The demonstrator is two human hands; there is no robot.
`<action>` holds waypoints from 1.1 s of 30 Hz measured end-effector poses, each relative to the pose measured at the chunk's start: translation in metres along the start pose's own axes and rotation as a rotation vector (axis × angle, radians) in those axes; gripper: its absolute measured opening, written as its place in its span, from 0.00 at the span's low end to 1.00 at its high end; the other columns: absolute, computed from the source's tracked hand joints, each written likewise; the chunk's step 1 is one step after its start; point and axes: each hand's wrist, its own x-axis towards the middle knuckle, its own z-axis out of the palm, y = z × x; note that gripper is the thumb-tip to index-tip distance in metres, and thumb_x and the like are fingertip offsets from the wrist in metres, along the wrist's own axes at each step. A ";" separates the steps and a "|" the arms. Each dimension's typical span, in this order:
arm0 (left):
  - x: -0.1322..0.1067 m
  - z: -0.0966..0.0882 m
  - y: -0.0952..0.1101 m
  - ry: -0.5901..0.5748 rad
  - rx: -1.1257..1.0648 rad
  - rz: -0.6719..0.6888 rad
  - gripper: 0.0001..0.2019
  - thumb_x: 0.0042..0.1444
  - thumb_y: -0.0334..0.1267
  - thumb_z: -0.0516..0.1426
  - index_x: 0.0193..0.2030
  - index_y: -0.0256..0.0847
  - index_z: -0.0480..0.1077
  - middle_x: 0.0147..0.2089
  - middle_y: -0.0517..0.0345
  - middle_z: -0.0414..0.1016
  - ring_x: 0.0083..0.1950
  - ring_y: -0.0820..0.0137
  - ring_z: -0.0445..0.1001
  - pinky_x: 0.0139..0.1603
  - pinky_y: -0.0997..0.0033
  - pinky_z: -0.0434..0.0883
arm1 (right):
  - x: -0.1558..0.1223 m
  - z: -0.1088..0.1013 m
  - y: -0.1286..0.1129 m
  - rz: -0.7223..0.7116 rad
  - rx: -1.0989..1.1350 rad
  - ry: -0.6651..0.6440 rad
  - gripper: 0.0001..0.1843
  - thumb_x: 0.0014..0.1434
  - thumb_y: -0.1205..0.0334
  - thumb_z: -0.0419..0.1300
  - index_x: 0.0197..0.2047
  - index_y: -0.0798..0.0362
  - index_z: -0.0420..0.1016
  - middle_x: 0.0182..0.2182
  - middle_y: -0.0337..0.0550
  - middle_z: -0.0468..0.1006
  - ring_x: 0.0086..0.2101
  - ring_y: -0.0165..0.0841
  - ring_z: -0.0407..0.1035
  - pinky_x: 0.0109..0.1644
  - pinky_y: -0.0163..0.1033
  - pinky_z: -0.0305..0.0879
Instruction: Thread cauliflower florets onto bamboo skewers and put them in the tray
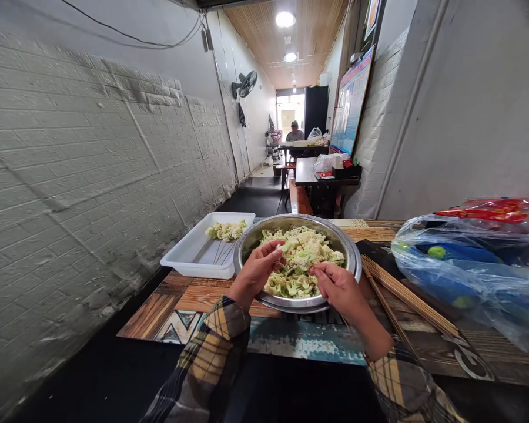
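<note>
1. A white tray point(203, 269) holds skewered florets point(227, 230).
2. My left fingers point(271, 258) curl; I can't tell whether they grip.
3. Cauliflower point(306, 247) heaps the metal bowl point(300, 302); I'm probably threading pieces.
4. My right fingers point(330, 271) pinch together, contents unclear; next likely needs a steady push.
5. Skewers point(409, 294) lie beside.

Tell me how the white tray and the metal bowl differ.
The tray is rectangular; the bowl is round. The tray is white, the bowl silvery and shiny. The tray holds a small bunch of skewered cauliflower, while the bowl holds a large heap of florets. Both rest on the patterned table.
</note>
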 end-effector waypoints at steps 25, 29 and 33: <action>-0.002 0.001 0.001 0.097 -0.099 0.098 0.17 0.42 0.38 0.68 0.41 0.35 0.77 0.37 0.55 0.75 0.33 0.77 0.71 0.29 0.78 0.65 | 0.000 0.003 -0.017 -0.042 -0.193 -0.144 0.18 0.65 0.53 0.49 0.31 0.52 0.73 0.14 0.34 0.65 0.19 0.29 0.61 0.25 0.33 0.56; -0.001 0.000 0.000 0.109 -0.095 0.121 0.16 0.43 0.37 0.67 0.40 0.36 0.77 0.38 0.55 0.74 0.34 0.77 0.69 0.30 0.78 0.65 | 0.000 0.004 -0.015 -0.057 -0.216 -0.138 0.18 0.65 0.53 0.49 0.34 0.53 0.75 0.14 0.34 0.65 0.19 0.30 0.62 0.26 0.33 0.57; -0.002 0.001 -0.001 0.109 -0.055 0.153 0.15 0.44 0.38 0.67 0.40 0.37 0.78 0.39 0.55 0.74 0.33 0.77 0.67 0.31 0.77 0.65 | 0.001 0.005 -0.015 -0.076 -0.249 -0.116 0.18 0.65 0.53 0.49 0.33 0.53 0.75 0.14 0.34 0.65 0.20 0.31 0.64 0.26 0.34 0.58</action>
